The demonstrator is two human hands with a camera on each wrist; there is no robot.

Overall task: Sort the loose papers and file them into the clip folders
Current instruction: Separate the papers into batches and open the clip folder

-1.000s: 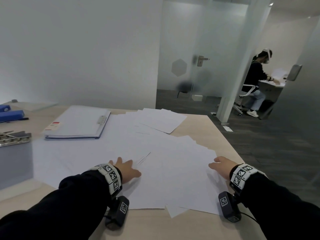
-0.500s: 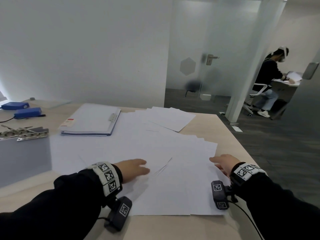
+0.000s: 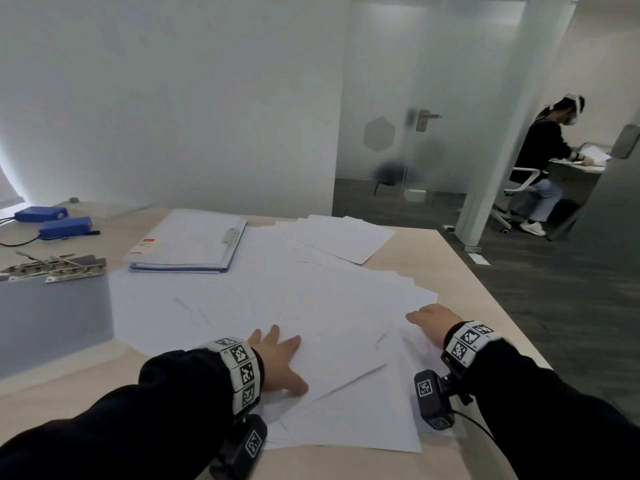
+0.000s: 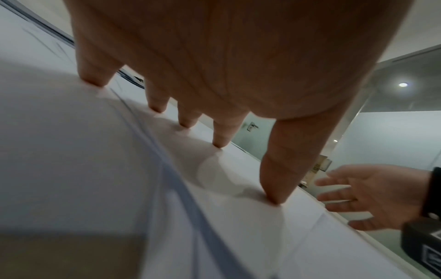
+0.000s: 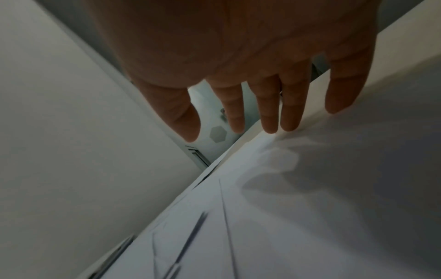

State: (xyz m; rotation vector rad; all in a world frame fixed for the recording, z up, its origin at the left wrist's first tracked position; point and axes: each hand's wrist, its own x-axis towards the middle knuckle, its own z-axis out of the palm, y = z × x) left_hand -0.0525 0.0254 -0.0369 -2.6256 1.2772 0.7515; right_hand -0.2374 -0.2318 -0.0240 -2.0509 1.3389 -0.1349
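On the table (image 3: 467, 271), left hand (image 3: 277, 362) and right hand (image 3: 433, 322) press flat-fingered on many loose papers (image 3: 311, 306).

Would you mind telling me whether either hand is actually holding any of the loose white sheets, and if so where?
Nothing is held. The left hand presses spread fingertips flat on the loose white paper sheets; the right hand rests open at their right edge.

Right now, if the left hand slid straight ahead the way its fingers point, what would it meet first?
Probably only more loose white paper sheets: the left hand presses flat on them, fingers aimed far and rightward. The closed white clip folder lies left of that line, though depth is uncertain.
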